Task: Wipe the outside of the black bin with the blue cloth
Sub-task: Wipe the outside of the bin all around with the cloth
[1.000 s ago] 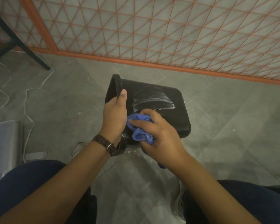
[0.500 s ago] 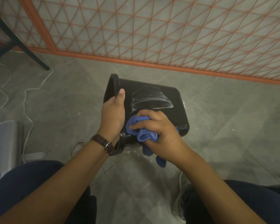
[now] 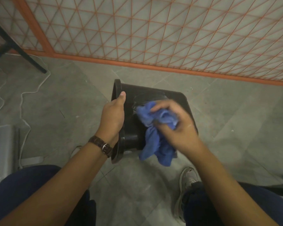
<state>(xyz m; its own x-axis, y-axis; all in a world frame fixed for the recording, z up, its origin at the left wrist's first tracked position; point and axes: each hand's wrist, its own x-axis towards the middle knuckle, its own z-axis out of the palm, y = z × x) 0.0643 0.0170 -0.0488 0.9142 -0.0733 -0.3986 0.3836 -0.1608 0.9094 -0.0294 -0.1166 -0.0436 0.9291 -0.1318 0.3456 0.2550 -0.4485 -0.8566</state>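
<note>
The black bin [image 3: 178, 101] lies tipped on its side over the grey floor [image 3: 64, 98], in the middle of the view, just past the person's knees. Its open rim points to about 9 o'clock and its closed bottom to about 3 o'clock, so its long way runs left to right. The left hand [image 3: 113, 118] holds the rim, thumb on the outside wall, the other fingers hidden. The right hand [image 3: 175, 124] is curled shut around the blue cloth [image 3: 155, 128], pressing it on the top wall, with loose cloth hanging toward 6 o'clock. I think the wiping is partway: only this top side is being rubbed. The far side, underside and bottom look left to do
</note>
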